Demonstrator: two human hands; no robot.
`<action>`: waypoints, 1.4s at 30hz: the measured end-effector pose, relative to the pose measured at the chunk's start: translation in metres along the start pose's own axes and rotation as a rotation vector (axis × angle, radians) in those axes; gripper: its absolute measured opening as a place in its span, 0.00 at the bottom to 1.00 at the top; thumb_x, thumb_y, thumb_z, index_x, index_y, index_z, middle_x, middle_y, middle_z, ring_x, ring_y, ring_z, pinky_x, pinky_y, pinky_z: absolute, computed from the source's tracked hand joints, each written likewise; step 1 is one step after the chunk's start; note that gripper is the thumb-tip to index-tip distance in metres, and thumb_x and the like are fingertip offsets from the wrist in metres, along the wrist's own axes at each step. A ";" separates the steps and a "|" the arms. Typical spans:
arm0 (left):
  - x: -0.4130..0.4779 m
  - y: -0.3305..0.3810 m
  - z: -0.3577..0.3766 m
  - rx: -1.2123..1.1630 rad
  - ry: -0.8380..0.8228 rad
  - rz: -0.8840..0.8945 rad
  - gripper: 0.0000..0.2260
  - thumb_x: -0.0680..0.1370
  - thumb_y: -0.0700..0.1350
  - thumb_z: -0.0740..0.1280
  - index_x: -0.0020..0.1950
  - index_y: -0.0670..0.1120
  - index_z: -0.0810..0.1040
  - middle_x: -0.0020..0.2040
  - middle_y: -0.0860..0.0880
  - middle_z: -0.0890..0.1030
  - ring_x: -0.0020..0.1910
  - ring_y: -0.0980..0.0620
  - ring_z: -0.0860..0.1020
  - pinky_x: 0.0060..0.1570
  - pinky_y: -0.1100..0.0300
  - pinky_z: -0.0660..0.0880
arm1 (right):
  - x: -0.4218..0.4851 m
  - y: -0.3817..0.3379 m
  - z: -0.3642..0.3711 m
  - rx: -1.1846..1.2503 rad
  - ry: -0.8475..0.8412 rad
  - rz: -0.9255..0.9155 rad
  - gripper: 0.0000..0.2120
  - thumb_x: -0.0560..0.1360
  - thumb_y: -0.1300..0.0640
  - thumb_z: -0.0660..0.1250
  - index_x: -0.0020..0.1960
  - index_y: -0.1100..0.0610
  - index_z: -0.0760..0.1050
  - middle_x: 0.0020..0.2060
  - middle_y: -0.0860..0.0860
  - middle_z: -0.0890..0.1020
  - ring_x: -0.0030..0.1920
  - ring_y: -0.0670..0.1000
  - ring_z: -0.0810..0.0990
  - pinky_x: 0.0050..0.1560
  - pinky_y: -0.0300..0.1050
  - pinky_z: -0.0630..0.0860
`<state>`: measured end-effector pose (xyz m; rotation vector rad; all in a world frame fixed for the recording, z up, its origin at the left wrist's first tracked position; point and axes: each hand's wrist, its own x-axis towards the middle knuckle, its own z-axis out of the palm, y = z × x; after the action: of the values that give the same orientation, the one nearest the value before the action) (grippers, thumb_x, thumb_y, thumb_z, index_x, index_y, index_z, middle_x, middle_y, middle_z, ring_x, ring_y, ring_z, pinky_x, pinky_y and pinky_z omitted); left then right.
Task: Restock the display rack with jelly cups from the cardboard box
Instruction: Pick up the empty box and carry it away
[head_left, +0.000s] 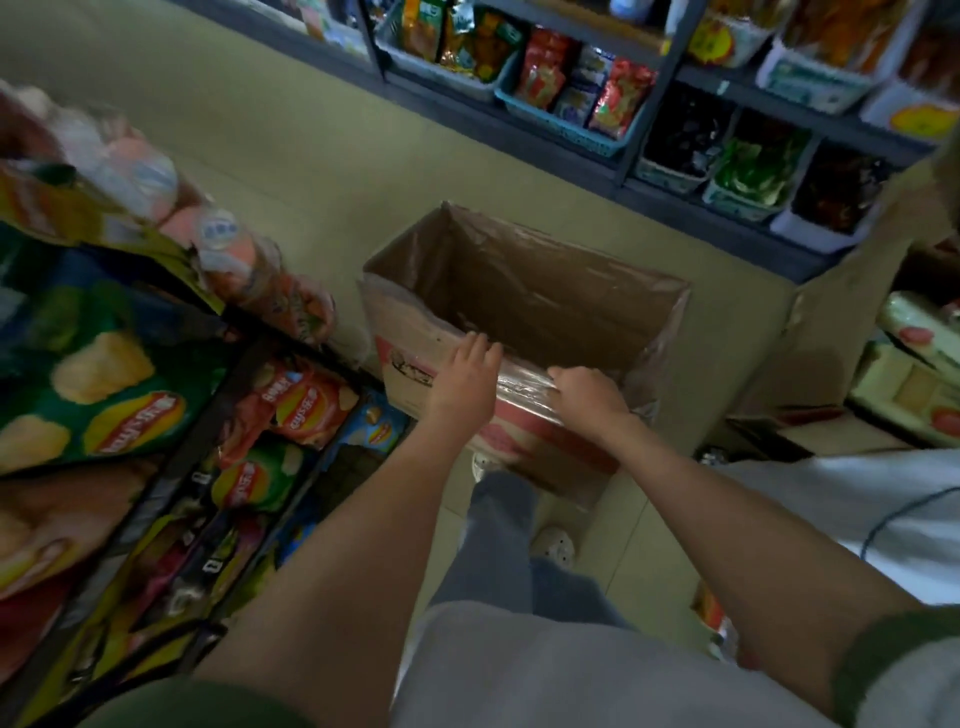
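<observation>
An open cardboard box (415, 358) with a clear plastic liner stands on the floor in front of me. Its inside looks dark and I see no cups in it. My left hand (465, 382) rests on the box's near rim, fingers curled over the edge. My right hand (589, 392) grips the same rim and the liner a little to the right. Jelly cups (228, 244) with pale lids and orange-pink bodies are piled on the display rack at the left, blurred.
The rack (171, 467) at the left holds chip bags on lower shelves. A dark shelf unit (644, 130) with snack baskets runs along the far side. Another cardboard box (831, 332) stands at the right. My legs and shoes are just behind the box.
</observation>
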<state>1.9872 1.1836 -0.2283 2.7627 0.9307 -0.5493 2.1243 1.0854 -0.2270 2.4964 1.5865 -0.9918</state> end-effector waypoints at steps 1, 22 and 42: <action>0.008 -0.005 -0.005 0.003 -0.023 -0.029 0.29 0.80 0.42 0.58 0.77 0.41 0.49 0.77 0.40 0.53 0.77 0.43 0.49 0.74 0.52 0.48 | 0.013 -0.005 -0.009 -0.006 -0.004 -0.005 0.11 0.79 0.56 0.57 0.56 0.58 0.74 0.53 0.61 0.81 0.54 0.62 0.79 0.49 0.50 0.73; 0.326 -0.121 -0.176 -0.293 0.243 -0.523 0.33 0.78 0.41 0.60 0.78 0.46 0.46 0.79 0.45 0.44 0.77 0.47 0.41 0.73 0.44 0.43 | 0.350 -0.021 -0.276 -0.078 0.071 -0.279 0.09 0.78 0.59 0.59 0.55 0.59 0.75 0.51 0.59 0.82 0.52 0.61 0.80 0.44 0.47 0.73; 0.473 -0.436 -0.269 -1.748 0.542 -1.091 0.28 0.78 0.54 0.55 0.75 0.65 0.48 0.64 0.41 0.75 0.48 0.46 0.80 0.49 0.51 0.79 | 0.646 -0.301 -0.385 -0.059 -0.030 -0.514 0.08 0.78 0.56 0.59 0.45 0.59 0.73 0.45 0.58 0.80 0.48 0.61 0.78 0.41 0.47 0.71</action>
<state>2.1460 1.8610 -0.1895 0.6790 1.6969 0.7143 2.2501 1.8827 -0.1638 2.0595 2.2692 -0.9901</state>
